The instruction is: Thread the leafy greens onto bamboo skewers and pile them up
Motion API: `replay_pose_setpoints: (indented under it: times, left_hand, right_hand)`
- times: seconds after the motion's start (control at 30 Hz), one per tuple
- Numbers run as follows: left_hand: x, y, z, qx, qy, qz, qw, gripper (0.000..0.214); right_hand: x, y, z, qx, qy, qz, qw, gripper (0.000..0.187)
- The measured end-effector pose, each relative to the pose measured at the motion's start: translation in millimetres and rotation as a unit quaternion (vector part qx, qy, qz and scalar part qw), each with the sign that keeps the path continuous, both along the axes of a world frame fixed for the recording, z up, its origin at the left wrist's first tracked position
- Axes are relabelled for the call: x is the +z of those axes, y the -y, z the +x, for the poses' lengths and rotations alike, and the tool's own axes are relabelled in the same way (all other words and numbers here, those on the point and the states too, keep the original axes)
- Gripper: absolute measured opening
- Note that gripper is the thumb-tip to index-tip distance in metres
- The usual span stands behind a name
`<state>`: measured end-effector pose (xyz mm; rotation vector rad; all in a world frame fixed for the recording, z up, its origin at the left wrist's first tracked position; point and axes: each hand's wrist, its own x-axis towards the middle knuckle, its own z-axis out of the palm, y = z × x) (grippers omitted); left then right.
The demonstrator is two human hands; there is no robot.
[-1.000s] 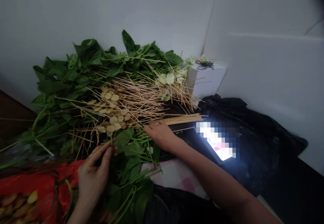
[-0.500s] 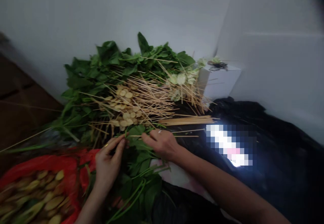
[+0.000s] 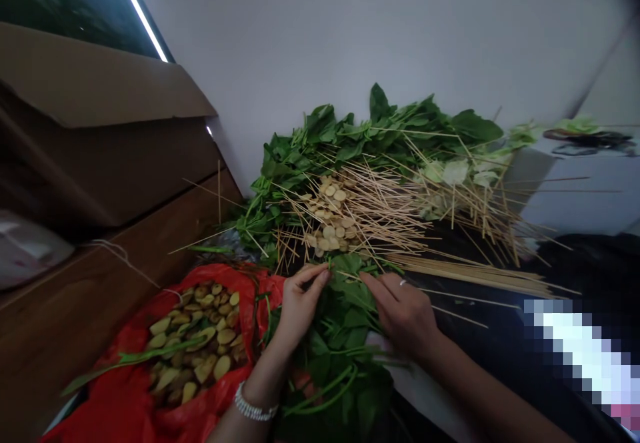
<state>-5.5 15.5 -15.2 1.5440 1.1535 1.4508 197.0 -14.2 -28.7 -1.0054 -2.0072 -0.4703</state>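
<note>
My left hand (image 3: 300,303) is closed in a pinch on a green stem (image 3: 330,267). My right hand (image 3: 403,309) grips a thin wooden skewer (image 3: 463,317), whose tip points at the left fingertips. Below both hands lies a heap of leafy greens (image 3: 345,356) with long stems. Just beyond them are skewered pale slices (image 3: 333,233), which look like potato, among many bare skewer ends. A bundle of loose skewers (image 3: 470,275) lies beyond my right hand.
At left, a red plastic bag (image 3: 125,396) holds many cut slices. A cardboard box (image 3: 100,156) stands behind it on a wooden surface. Skewered greens (image 3: 330,126) line the wall. Pale leafy skewers (image 3: 455,173) lie right, beside a white box (image 3: 585,196). A bright pixelated patch (image 3: 585,356) is at right.
The view has swung left, so everything sits further right and the cardboard box and more of the red bag show. Both hands keep nearly the same grip on stem and skewer.
</note>
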Motion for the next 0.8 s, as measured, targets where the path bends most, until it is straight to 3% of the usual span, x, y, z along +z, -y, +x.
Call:
replay_pose_setpoints:
  times: [0.23, 0.8]
  left_hand:
    - [4.0, 0.0, 1.0, -0.026, 0.071, -0.094, 0.993, 0.024]
    - [2.3, -0.5, 2.4, -0.026, 0.080, -0.098, 0.992, 0.023]
  right_hand:
    - [-1.4, -0.3, 2.1, -0.013, 0.004, 0.005, 1.000, 0.035]
    - [-6.0, 2.9, -2.0, -0.017, 0.020, -0.003, 1.000, 0.033]
